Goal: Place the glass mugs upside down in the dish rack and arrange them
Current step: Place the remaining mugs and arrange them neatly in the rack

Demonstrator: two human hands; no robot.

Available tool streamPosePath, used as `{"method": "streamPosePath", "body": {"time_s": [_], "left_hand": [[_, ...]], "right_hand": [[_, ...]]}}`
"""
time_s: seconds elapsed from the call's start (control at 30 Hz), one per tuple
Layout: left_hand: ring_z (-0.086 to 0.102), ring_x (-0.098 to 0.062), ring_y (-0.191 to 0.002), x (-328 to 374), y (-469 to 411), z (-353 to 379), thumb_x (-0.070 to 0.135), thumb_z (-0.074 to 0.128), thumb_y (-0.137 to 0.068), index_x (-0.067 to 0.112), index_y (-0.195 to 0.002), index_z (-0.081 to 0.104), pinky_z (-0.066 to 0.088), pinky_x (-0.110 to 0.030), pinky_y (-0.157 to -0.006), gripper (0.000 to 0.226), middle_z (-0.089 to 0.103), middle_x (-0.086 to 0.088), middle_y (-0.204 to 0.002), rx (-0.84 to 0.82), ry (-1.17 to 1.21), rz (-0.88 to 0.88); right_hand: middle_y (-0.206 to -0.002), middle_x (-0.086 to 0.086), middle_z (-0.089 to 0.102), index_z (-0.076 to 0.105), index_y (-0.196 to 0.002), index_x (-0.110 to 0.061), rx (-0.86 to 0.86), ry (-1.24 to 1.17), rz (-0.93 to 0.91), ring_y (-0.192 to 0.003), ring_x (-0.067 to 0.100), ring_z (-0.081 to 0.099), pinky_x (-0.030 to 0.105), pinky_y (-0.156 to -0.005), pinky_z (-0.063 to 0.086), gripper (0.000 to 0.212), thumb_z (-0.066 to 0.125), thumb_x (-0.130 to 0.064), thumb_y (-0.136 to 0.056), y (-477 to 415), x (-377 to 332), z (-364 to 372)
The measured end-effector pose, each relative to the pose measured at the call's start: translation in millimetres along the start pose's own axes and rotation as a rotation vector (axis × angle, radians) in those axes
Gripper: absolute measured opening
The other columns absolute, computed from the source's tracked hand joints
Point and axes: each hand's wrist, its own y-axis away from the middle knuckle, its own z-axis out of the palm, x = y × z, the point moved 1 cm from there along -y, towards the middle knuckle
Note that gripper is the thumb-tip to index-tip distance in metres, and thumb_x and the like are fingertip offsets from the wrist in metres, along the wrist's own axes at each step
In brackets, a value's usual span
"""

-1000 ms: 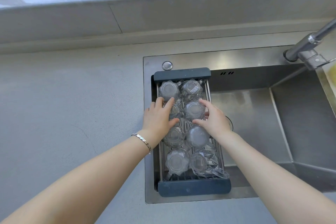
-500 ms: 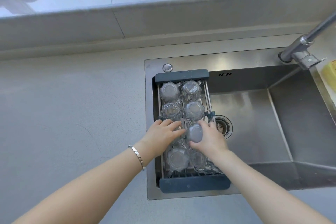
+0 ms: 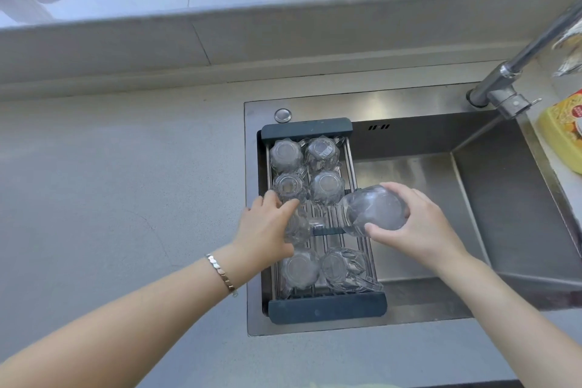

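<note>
Two hands on mugs — right hand point(image 3: 412, 227) lifting one mug point(image 3: 374, 211), rack point(image 3: 327, 309) below

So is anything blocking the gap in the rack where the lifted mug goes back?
Nothing visible. The mug in the right hand faces bare rack bars; the left hand holds the neighbouring mug beside it.
</note>
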Motion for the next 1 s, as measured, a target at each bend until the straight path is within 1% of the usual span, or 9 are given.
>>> {"method": "streamPosePath", "body": {"time_s": [0.13,0.27,0.4,0.53,0.63,0.73,0.83,0.93,1.0], "left_hand": [[0.056,-0.029,-0.100,6.6,4.9,1.8,0.044,0.068,-0.075,0.017,-0.129,0.043,0.051,-0.038,-0.084,0.065,0.047,-0.010,-0.118,-0.025,0.195,-0.258],[0.061,-0.030,-0.094,16.7,-6.7,4.1,0.047,0.069,-0.075,0.010,-0.112,0.048,0.051,-0.038,-0.079,0.056,0.049,-0.012,-0.116,-0.078,0.214,-0.349],[0.057,-0.030,-0.104,23.5,-17.6,11.0,0.048,0.069,-0.076,0.009,-0.116,0.047,0.047,-0.038,-0.085,0.059,0.048,-0.013,-0.120,-0.078,0.107,-0.352],[0.047,-0.029,-0.116,25.6,-20.5,18.4,0.052,0.065,-0.078,0.008,-0.120,0.048,0.043,-0.037,-0.092,0.064,0.046,-0.012,-0.126,-0.025,-0.014,-0.277],[0.045,-0.028,-0.119,18.7,-19.5,26.7,0.049,0.064,-0.081,0.009,-0.124,0.046,0.044,-0.037,-0.093,0.062,0.043,-0.011,-0.129,-0.001,0.021,-0.226],[0.043,-0.025,-0.126,6.6,-17.7,33.6,0.047,0.063,-0.084,0.011,-0.139,0.034,0.043,-0.037,-0.099,0.072,0.040,-0.008,-0.138,0.000,0.095,-0.134],[0.044,-0.022,-0.127,-0.8,-16.1,33.9,0.044,0.062,-0.085,0.014,-0.145,0.027,0.043,-0.035,-0.100,0.076,0.043,-0.005,-0.139,0.006,0.155,-0.087],[0.050,-0.024,-0.118,0.5,-16.2,32.6,0.040,0.065,-0.085,0.017,-0.137,0.038,0.045,-0.035,-0.093,0.063,0.051,-0.006,-0.129,0.037,0.163,-0.067],[0.049,-0.025,-0.118,1.5,-16.4,32.1,0.038,0.065,-0.084,0.018,-0.134,0.041,0.044,-0.035,-0.093,0.058,0.052,-0.007,-0.128,0.040,0.173,-0.067]], "right_hand": [[-0.112,-0.008,0.053,0.050,-0.124,-0.033,-0.086,0.038,-0.062,-0.095,0.007,0.046,0.023,-0.084,0.038,0.068,0.078,-0.028,-0.063,-0.8,8.5,5.4],[-0.120,-0.011,0.051,0.051,-0.123,-0.036,-0.265,0.065,-0.187,-0.107,0.003,0.047,0.020,-0.093,0.039,0.069,0.077,-0.016,-0.062,-7.7,7.7,17.6],[-0.123,-0.014,0.043,0.049,-0.127,-0.032,-0.408,0.194,-0.281,-0.115,0.006,0.044,0.020,-0.095,0.037,0.070,0.068,-0.007,-0.064,-23.0,-5.9,33.1],[-0.136,-0.004,0.046,0.046,-0.129,-0.028,-0.510,0.349,-0.348,-0.124,0.020,0.044,0.037,-0.102,0.041,0.076,0.067,-0.002,-0.061,-44.6,-12.0,58.7],[-0.139,-0.002,0.043,0.046,-0.129,-0.025,-0.553,0.323,-0.320,-0.129,0.022,0.038,0.038,-0.108,0.036,0.073,0.063,0.005,-0.065,-54.4,-2.1,76.0],[-0.143,-0.001,0.038,0.049,-0.126,-0.022,-0.482,0.180,-0.279,-0.136,0.018,0.028,0.032,-0.114,0.023,0.067,0.055,0.013,-0.069,-50.6,9.2,79.9],[-0.136,0.003,0.040,0.052,-0.125,-0.019,-0.223,0.086,-0.233,-0.131,0.020,0.029,0.039,-0.114,0.026,0.062,0.058,0.011,-0.071,-34.5,20.7,84.5],[-0.135,0.006,0.035,0.041,-0.134,-0.016,-0.131,-0.095,-0.004,-0.123,0.022,0.042,0.039,-0.107,0.038,0.066,0.066,-0.006,-0.074,-24.5,23.8,91.4],[-0.140,0.007,0.032,0.033,-0.139,-0.014,-0.107,-0.184,0.141,-0.124,0.022,0.044,0.041,-0.108,0.039,0.079,0.074,-0.021,-0.072,-25.4,19.4,96.0]]}}
